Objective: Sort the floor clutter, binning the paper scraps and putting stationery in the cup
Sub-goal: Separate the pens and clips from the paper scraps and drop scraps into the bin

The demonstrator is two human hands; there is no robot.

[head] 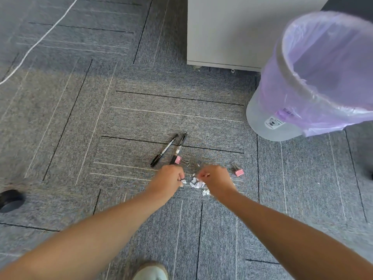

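Grip: left hand (171, 176) and right hand (215, 178) both curled narrow over the paper scraps (196, 183); whether either pinches a scrap, cannot tell, blurred.
Scraps: loose white pile on the carpet floor (121, 128), between the two hands.
Why: hands close from both sides, likely to rake the bits together for one lift.
Bin (314, 77): lilac-lined, far right of scraps, mouth open.
Pens (169, 149): two black, just beyond scraps, untouched.
Binder clips (238, 170): pink, one right of scraps, one by the pens.
Cup: dark round thing (10, 201) far left of scraps, maybe it.
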